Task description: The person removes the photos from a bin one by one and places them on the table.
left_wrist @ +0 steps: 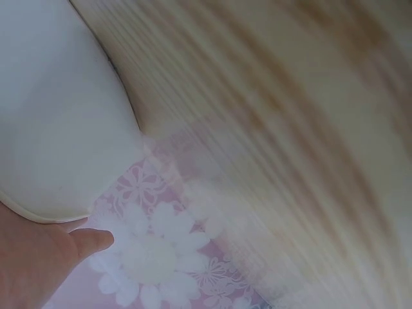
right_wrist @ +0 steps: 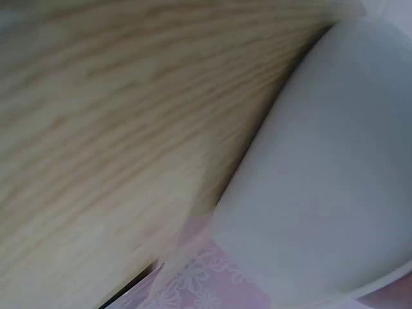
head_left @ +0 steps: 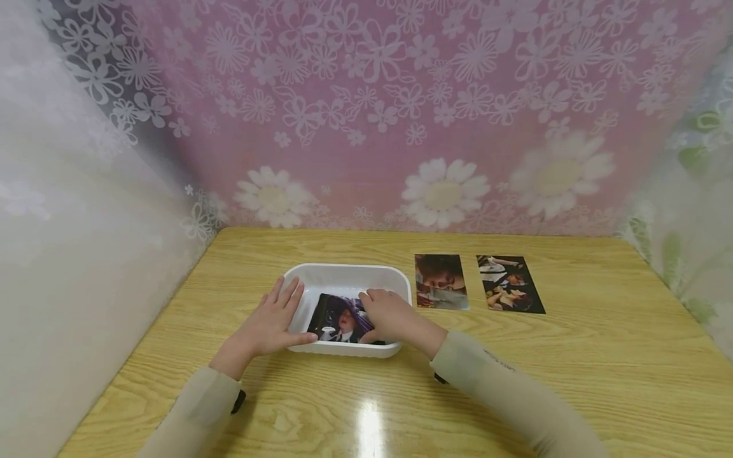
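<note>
A white plastic tub (head_left: 350, 272) stands on the table, and inside it lies a photo (head_left: 346, 318) of a person beneath something purple. My left hand (head_left: 272, 321) rests on the tub's left rim with straight, spread fingers, its thumb along the front rim. Over the right rim reaches my right hand (head_left: 389, 316), thumb and fingers gripping the photo's right end and covering part of it. In the left wrist view the tub's outer wall (left_wrist: 58, 109) fills the left side, with part of the left hand (left_wrist: 38, 261) below. The right wrist view shows the opposite outer wall (right_wrist: 328, 161).
To the right of the tub, two more photos lie flat on the wooden table (head_left: 601, 356): a reddish-brown photo (head_left: 441, 282) and a dark photo (head_left: 511, 284) of people. A pink flowered backdrop (head_left: 366, 127) rises behind the table, with pale cloth walls at both sides.
</note>
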`<move>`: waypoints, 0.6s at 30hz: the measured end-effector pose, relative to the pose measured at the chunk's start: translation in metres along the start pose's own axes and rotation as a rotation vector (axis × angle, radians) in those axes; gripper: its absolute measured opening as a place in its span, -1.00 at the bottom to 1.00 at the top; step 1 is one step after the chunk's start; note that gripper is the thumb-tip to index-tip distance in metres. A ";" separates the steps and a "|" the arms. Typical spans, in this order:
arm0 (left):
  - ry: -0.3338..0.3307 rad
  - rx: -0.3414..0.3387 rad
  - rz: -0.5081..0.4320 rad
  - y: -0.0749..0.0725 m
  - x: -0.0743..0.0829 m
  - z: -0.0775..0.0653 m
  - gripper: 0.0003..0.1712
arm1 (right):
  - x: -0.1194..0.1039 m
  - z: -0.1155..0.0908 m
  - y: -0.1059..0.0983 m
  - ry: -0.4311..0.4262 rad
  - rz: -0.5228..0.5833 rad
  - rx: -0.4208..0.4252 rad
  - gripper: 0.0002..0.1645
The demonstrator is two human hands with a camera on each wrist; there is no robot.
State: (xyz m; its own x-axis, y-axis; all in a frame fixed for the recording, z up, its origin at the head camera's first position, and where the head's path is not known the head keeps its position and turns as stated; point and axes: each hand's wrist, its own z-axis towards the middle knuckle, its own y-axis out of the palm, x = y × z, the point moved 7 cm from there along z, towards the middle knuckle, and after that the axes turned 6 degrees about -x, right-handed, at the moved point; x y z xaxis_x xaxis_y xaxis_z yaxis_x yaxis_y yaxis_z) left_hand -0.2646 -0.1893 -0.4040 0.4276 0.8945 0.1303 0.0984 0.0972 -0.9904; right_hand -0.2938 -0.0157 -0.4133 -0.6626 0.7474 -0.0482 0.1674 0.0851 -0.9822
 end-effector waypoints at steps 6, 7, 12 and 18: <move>-0.002 -0.003 -0.002 0.000 0.000 0.000 0.18 | 0.002 0.003 0.007 0.052 -0.064 -0.052 0.16; -0.002 -0.004 0.000 0.000 0.000 0.000 0.18 | 0.002 0.004 0.008 0.064 -0.064 -0.057 0.18; 0.002 -0.011 -0.008 0.000 0.001 0.000 0.18 | 0.004 0.005 0.007 0.103 -0.035 -0.086 0.21; 0.003 -0.004 -0.001 0.000 0.001 0.000 0.18 | 0.004 0.006 0.004 0.128 -0.013 -0.075 0.20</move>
State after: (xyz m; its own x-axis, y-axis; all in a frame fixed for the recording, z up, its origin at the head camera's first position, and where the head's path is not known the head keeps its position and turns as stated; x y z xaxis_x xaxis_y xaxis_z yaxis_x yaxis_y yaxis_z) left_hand -0.2644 -0.1887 -0.4043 0.4303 0.8931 0.1313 0.1020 0.0964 -0.9901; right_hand -0.3003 -0.0164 -0.4185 -0.5678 0.8231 -0.0073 0.2167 0.1409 -0.9660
